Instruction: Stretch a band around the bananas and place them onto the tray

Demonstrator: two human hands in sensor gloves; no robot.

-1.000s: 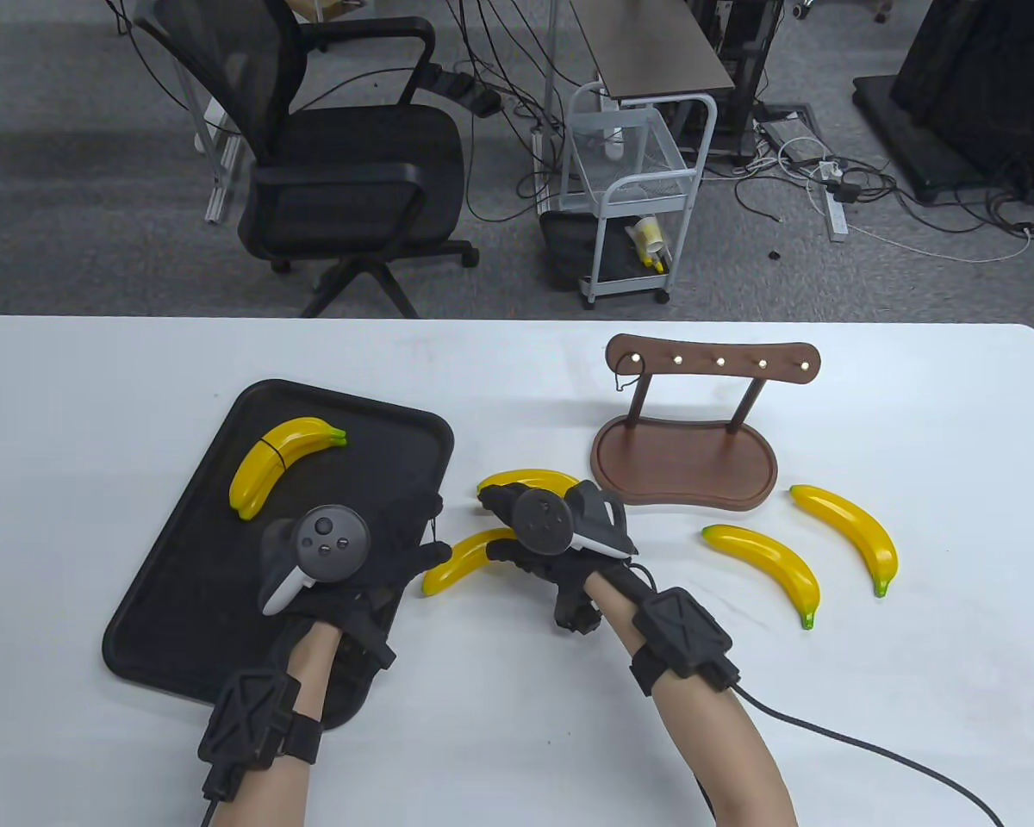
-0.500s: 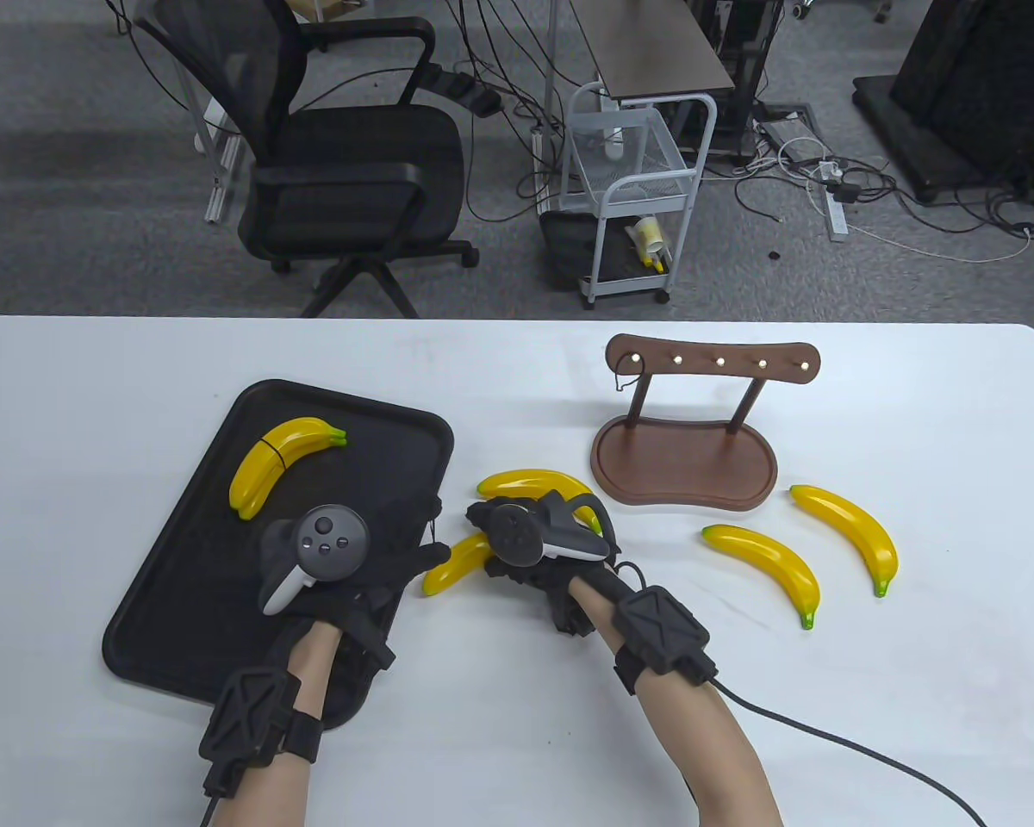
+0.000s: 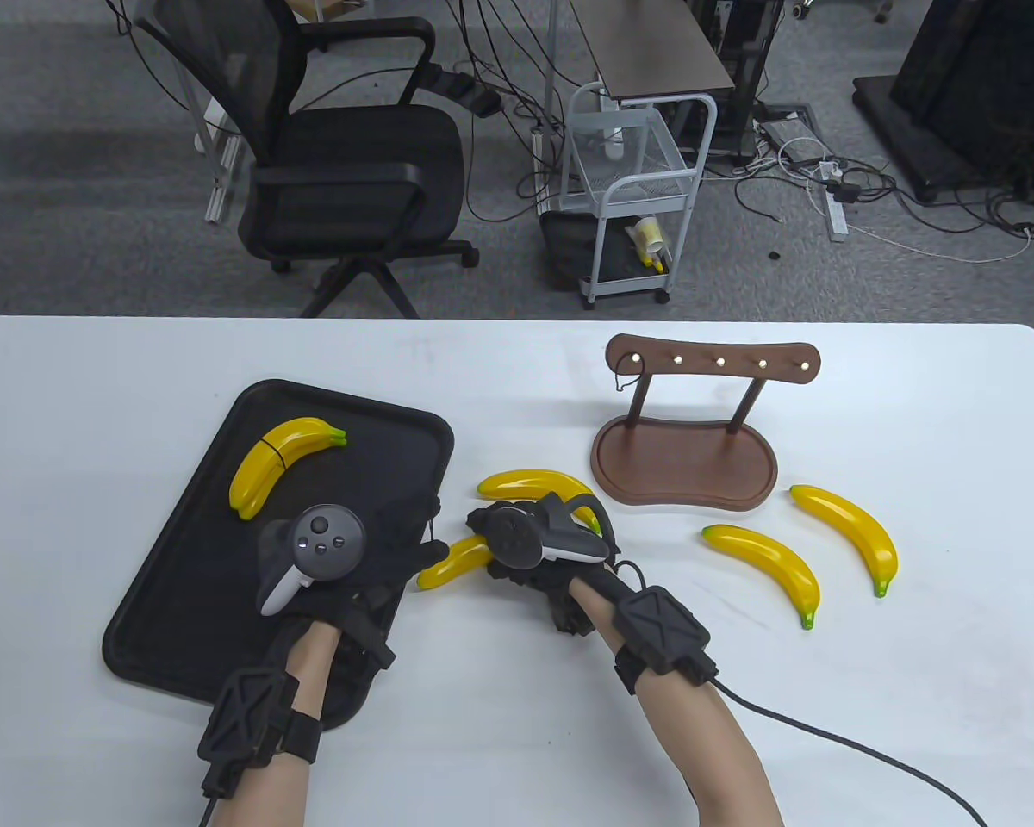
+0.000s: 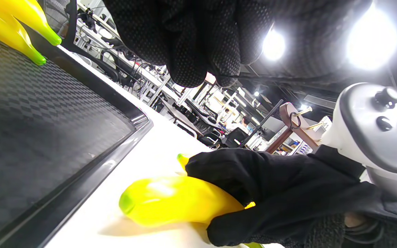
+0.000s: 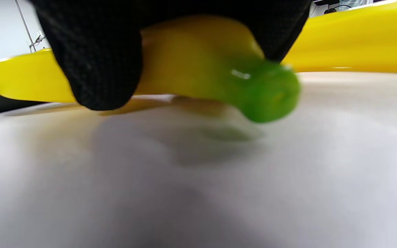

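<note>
My right hand (image 3: 487,551) grips a yellow banana (image 3: 448,562) by its stem half, just right of the black tray (image 3: 189,603). In the right wrist view its green stem (image 5: 267,91) sits slightly off the table. A second banana (image 3: 526,481) lies just behind it. My left hand (image 3: 422,538) hovers over the tray's right edge, fingertips by the banana's free end (image 4: 171,199). A thin black band (image 3: 436,519) appears pinched between its thumb and fingers. A banded pair of bananas (image 3: 271,461) lies on the tray.
A wooden peg rack (image 3: 689,457) stands at centre right with one band (image 3: 625,375) on its left peg. Two loose bananas (image 3: 767,568) (image 3: 857,530) lie to the right of it. An office chair and a wire cart stand beyond the table's far edge.
My right hand slid left and closed over the near banana, which shifted slightly towards my left hand. The left hand hardly moved.
</note>
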